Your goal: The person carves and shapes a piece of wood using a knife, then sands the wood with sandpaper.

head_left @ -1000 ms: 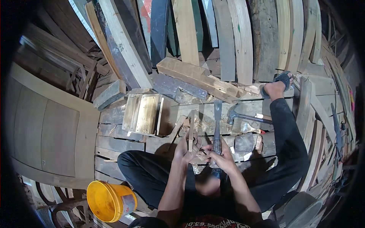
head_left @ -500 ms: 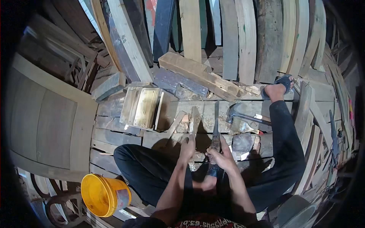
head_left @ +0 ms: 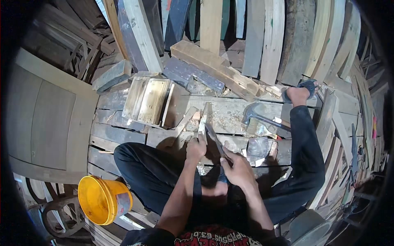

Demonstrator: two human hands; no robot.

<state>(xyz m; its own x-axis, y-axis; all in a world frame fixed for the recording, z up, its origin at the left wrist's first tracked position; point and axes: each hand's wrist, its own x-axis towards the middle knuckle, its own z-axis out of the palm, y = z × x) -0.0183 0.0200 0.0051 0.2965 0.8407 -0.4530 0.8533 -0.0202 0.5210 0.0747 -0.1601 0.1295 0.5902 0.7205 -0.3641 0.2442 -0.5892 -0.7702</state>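
Note:
My left hand [head_left: 196,150] is closed around the lower end of a narrow pale wooden strip [head_left: 205,115], which points away from me. Held in my right hand [head_left: 238,169] is a long tool with a dark metal blade [head_left: 214,140]; its exact kind does not show clearly. The blade slants up and left, its tip close beside the strip. My right fingers hide the handle. Just left of the strip lies a small wooden piece [head_left: 184,122]. To the right, a claw hammer [head_left: 269,119] and a paintbrush [head_left: 263,130] rest on the boards.
A small wooden box-like piece [head_left: 152,100] stands ahead left. Thick timber beams [head_left: 213,67] lie beyond, before a row of upright planks [head_left: 251,41]. A yellow bucket [head_left: 107,200] stands by my left knee. A panelled door [head_left: 53,119] is at far left.
The dark-bladed tool has tilted left toward the strip, and my right hand has shifted its grip on it. My left hand still holds the strip. The view has shifted slightly.

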